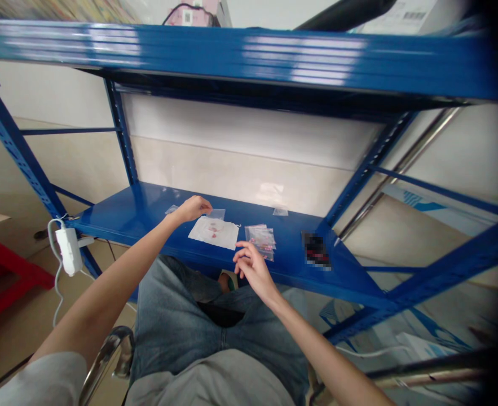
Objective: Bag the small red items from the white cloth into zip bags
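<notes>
left hand (193, 208) at a clear flat plastic bag (219, 214) on a blue metal shelf (122, 217), grip unclear; right hand (255, 269) empty, loosely curled near a white rectangular pouch (227, 234). pinching the bag's edge lightly seems best.

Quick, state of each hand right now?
Left hand: at a small clear bag; whether it grips it cannot be told.
Right hand: open, loosely curled, nothing visible in it.

Glossy metal shelf (117, 217), shiny plastic bags (260, 235)
</notes>
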The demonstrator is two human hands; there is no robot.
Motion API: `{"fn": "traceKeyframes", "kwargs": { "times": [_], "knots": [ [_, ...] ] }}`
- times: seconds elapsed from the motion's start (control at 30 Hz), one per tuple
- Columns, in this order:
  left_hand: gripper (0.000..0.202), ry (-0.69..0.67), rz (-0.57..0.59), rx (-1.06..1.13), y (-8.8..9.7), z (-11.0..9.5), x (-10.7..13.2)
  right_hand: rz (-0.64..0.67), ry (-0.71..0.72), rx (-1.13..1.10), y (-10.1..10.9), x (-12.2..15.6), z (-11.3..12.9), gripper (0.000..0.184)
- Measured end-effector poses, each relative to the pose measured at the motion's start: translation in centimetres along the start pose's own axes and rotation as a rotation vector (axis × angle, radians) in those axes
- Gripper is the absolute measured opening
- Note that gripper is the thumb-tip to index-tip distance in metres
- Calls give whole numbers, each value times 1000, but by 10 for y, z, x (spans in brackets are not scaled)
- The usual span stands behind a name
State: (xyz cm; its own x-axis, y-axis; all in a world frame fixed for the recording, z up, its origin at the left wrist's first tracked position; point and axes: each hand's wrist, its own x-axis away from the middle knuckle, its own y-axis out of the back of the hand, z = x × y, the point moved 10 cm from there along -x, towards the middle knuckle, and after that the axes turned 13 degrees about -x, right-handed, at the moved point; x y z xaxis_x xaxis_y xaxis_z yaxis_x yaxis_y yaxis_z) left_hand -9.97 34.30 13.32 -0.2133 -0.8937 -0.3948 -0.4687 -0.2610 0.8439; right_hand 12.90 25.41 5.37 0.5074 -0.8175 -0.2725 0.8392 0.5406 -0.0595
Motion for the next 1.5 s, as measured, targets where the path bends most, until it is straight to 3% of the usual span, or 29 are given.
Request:
{"fn": "traceKeyframes", "kwargs": {
  "times": [0.1, 0.17, 0.3, 0.43, 0.5, 0.63, 0.73, 0.83, 1.03, 1.13, 1.3, 1.5],
  "knots": [
    [15, 1, -23, 9, 6, -2, 2, -44, 71, 67, 0, -52, -3, 50],
    [14, 10, -47, 48, 14, -1, 5, -117, 43, 115, 6, -85, -15, 56],
    [22, 264, -203, 225, 36, 39, 23, -190, 97, 336, 10, -129, -23, 56],
    [44, 541, -414, 185, 52, 93, 69, -147, 165, 374, 4, -145, -12, 57],
    [46, 662, -472, 112, 54, 113, 97, -120, 211, 376, 5, -144, 0, 56],
    [48, 782, -501, -38, 48, 130, 134, -57, 289, 410, 15, -126, 20, 54],
    [50, 741, -484, -307, 46, 119, 133, -38, 297, 474, 32, -107, 25, 56],
    [48, 595, -340, -520, 30, 103, 113, -84, 292, 580, 60, -88, 26, 54],
    [53, 441, 19, -580, -13, 107, 89, -268, 275, 867, 123, -51, 26, 44],
    [53, 409, 137, -561, -29, 106, 91, -263, 243, 911, 137, -38, 18, 39],
    [54, 450, 130, -677, -28, 80, 108, -219, 210, 923, 142, -34, 9, 23],
    [58, 495, -40, -708, -4, 32, 121, -259, 228, 906, 142, -38, 22, 9]
  ]
}}
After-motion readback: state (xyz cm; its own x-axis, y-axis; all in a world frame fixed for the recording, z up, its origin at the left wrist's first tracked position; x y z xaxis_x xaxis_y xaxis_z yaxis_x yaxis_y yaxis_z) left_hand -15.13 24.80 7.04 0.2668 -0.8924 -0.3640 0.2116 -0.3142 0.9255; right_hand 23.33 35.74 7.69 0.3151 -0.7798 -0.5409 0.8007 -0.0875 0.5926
